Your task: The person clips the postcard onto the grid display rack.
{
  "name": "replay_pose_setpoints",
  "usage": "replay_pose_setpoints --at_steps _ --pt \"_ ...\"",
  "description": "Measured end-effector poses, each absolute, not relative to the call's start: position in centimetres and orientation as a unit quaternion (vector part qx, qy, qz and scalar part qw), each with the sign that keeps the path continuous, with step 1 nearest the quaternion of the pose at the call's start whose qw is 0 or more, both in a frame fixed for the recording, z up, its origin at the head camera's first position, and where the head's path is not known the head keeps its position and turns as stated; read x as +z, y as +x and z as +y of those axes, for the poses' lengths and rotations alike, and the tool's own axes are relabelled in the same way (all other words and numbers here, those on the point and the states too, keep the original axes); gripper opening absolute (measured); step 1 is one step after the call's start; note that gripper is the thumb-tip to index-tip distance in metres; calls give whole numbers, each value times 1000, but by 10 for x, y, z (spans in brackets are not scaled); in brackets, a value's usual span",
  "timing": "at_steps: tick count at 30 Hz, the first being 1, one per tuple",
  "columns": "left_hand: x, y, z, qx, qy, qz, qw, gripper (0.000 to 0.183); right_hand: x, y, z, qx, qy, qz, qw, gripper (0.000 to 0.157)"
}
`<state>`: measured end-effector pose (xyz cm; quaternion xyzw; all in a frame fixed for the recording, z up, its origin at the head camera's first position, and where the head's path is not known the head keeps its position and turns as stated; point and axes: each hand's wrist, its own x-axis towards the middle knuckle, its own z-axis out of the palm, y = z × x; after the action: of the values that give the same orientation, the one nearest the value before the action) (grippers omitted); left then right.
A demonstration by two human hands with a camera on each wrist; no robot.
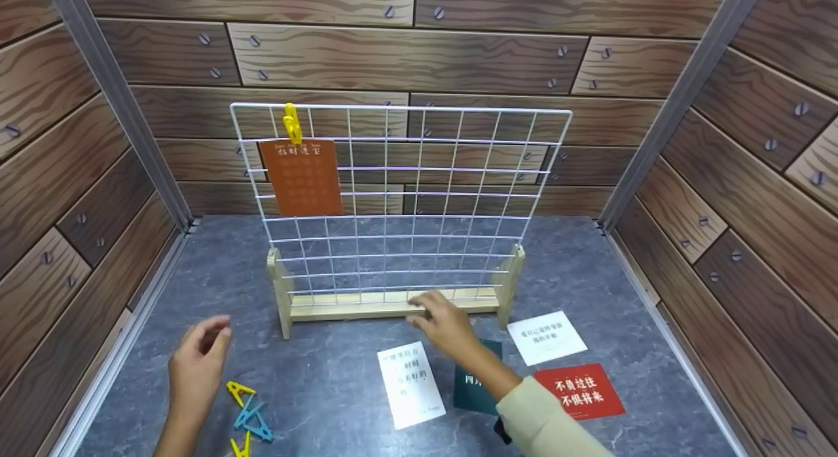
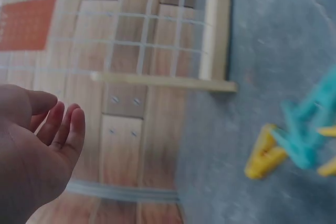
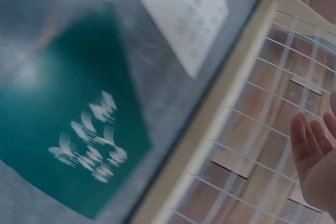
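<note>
My left hand (image 1: 198, 362) is raised left of the rack, fingers loosely bent and holding nothing. Below it lie several clothespins, among them a yellow clothespin (image 1: 240, 393) and a blue clothespin (image 1: 248, 414). My right hand (image 1: 442, 324), also holding nothing, hovers before the wooden base of a white wire grid rack (image 1: 393, 311). An orange card (image 1: 304, 182) hangs at the grid's upper left under a yellow clip (image 1: 292, 124). Beneath my right forearm is a teal card (image 1: 469, 399), partly hidden, with a white card (image 1: 411, 386) to its left.
Right of my forearm lie another white card (image 1: 547, 338) and a red card (image 1: 589, 393), whose left edge the sleeve overlaps. A small black object (image 1: 501, 432) shows beside the sleeve. Wood-patterned walls (image 1: 412, 57) enclose the grey marbled surface (image 1: 327, 378) on three sides.
</note>
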<state>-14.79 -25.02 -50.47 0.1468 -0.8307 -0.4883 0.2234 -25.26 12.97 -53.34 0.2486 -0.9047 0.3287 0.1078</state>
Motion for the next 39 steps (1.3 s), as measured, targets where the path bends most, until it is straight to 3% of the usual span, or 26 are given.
replay_pose_setpoints --at_steps 5,10,20,32,39 --pt "-532 -146 -263 -455 168 -867 117 28 -562 -246 133 309 225 -923 46 34" --pt "-563 -147 -280 -408 123 -903 46 33 -585 -244 135 272 219 -937 20 35" --pt "-583 -145 -295 -315 53 -947 -27 44 -609 -247 135 233 215 -948 -9 37" --pt "-589 -149 -295 -280 -10 -957 -72 46 -612 -248 134 214 218 -952 -23 40" --pt "-596 -151 -290 -262 -21 -962 -71 41 -609 -247 134 210 221 -952 -34 37"
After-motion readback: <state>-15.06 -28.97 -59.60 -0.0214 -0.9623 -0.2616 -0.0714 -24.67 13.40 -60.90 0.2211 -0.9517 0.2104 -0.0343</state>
